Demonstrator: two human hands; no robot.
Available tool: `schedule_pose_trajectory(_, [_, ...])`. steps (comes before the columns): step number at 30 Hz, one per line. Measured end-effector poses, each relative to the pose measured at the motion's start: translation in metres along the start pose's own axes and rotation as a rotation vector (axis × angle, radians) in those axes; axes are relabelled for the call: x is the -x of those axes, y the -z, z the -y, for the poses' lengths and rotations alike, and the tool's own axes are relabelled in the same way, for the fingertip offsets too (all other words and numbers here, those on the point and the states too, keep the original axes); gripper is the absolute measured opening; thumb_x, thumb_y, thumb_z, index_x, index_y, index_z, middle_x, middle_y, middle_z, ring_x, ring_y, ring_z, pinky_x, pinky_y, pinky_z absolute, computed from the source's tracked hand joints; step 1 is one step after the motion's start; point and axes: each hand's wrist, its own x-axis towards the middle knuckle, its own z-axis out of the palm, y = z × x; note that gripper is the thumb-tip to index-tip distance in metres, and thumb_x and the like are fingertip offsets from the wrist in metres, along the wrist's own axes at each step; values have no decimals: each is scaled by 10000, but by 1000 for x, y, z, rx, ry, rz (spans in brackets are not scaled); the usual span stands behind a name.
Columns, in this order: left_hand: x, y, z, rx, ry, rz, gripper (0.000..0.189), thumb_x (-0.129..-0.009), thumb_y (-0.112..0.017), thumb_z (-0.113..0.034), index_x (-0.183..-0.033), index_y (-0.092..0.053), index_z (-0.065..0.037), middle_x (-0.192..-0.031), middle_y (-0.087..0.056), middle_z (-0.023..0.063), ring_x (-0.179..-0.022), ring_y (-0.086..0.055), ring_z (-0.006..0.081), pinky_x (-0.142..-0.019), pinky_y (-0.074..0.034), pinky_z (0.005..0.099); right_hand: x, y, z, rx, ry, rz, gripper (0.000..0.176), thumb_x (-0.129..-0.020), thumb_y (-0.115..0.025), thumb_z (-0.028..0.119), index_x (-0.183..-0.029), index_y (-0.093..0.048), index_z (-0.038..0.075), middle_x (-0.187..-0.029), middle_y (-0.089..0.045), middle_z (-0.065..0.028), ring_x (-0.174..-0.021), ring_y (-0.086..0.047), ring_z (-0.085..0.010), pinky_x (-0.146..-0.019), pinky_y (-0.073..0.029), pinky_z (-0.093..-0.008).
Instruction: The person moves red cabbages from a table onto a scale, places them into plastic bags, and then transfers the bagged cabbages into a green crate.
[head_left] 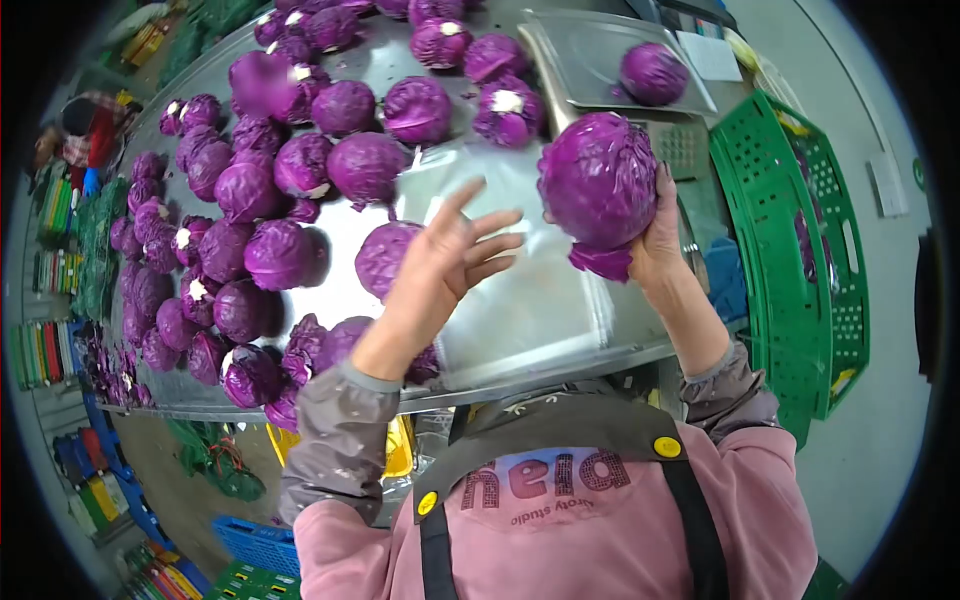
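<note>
My right hand [655, 235] grips a large red cabbage [597, 180] from its right side, held up over the right part of the metal table [380, 400]. A loose leaf hangs from the cabbage's underside. My left hand [455, 245] is open with its fingers spread and nothing in it, just right of another cabbage [386, 258] on the table. Beneath and between my hands lies a stack of clear plastic sheets [520, 330]. Behind the held cabbage, a weighing scale [590, 85] bears a smaller cabbage [655, 74].
Many red cabbages [250, 190] cover the table's left and far parts. Green crates [790, 260] stand at the right, beside a blue cloth [727, 278]. A white paper [709, 56] lies by the scale. Below the table are a yellow crate [399, 447] and a blue crate [255, 543].
</note>
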Motion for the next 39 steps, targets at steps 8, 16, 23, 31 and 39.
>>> schedule_pose_trajectory(8, [34,13,161,-1977,-65,254,417,-657,-628,-107,-1037,-469,-41,-911,-527,123,-873,-543,266,-693,-479,373,71,83,15,-453,-100,-102,771,-749,-393,677,-1273,-332,116,-1134,-467,-189,-929,-527,-378,-537,-547,-345])
schedule_pose_trajectory(16, [22,31,162,-2177,-253,-44,253,-680,-538,-51,-920,-462,-80,-794,-466,68,-745,-534,236,-586,-483,313,99,127,18,-564,-155,32,789,-757,-331,690,-1282,-325,100,-1121,-468,-205,-933,-521,-380,-536,-549,-358])
schedule_pose_trajectory(23, [-7,0,132,-1596,-337,-258,213,-788,-460,35,-988,-520,-8,-774,-584,183,-687,-600,307,-579,-460,343,132,109,-2,-173,-272,41,831,-646,-636,537,-1301,-328,131,-1234,-445,-150,-1119,-459,-302,-918,-401,-465])
schedule_pose_trajectory(31, [-23,-54,115,-784,129,-172,249,-889,-459,-160,-1037,-588,-7,-601,-527,2,-534,-470,72,-510,-384,205,118,81,-31,147,-276,271,712,-716,-631,354,-1288,-326,60,-1228,-398,-134,-1113,-426,-223,-930,-371,-352])
schedule_pose_trajectory(39, [-27,-138,135,-942,-157,55,179,-859,-468,-90,-949,-592,3,-723,-599,124,-606,-587,184,-536,-469,288,93,127,-37,1521,641,-77,718,-714,-644,380,-1282,-339,65,-1198,-445,-182,-1069,-468,-359,-929,-363,-382])
